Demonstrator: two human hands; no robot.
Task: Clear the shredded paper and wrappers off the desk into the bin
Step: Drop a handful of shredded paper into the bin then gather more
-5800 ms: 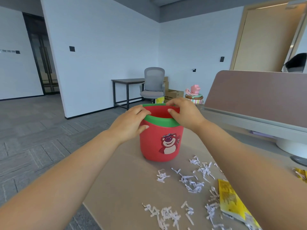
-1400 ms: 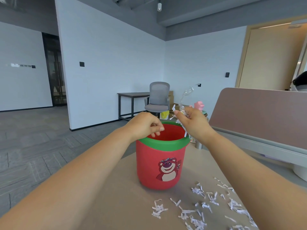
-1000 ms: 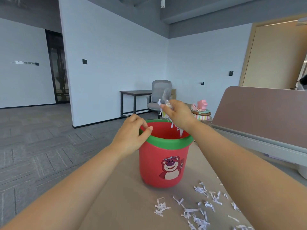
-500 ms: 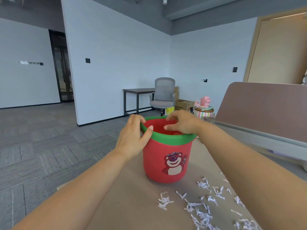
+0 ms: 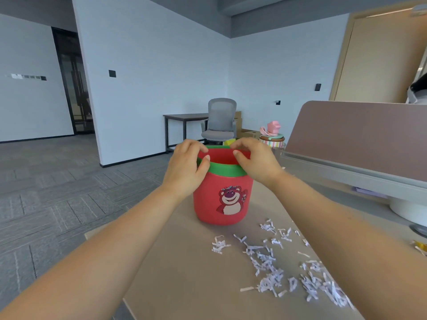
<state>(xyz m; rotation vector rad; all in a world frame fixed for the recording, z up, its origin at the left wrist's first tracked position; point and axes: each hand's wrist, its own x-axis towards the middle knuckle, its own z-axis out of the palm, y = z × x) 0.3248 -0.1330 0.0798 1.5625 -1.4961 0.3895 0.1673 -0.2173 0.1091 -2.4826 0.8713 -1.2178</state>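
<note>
Shredded paper (image 5: 270,269) lies scattered on the desk (image 5: 184,273), just in front of the bin (image 5: 221,197) and to its right. The red bin stands upright. The left hand (image 5: 184,169) grips the left side of its green rim (image 5: 227,170), thumb outside. The right hand (image 5: 256,162) curls its fingers over the right side.

The person's arms were bare along their whole visible length. The left forearm (image 5: 104,250) and the right forearm (image 5: 346,239) were both smooth and rounded, and looked broader toward the camera under the wide-angle lens. The left hand (image 5: 184,172) and the right hand (image 5: 256,162) were bare too, with short nails (image 5: 206,158) showing pale.
</note>
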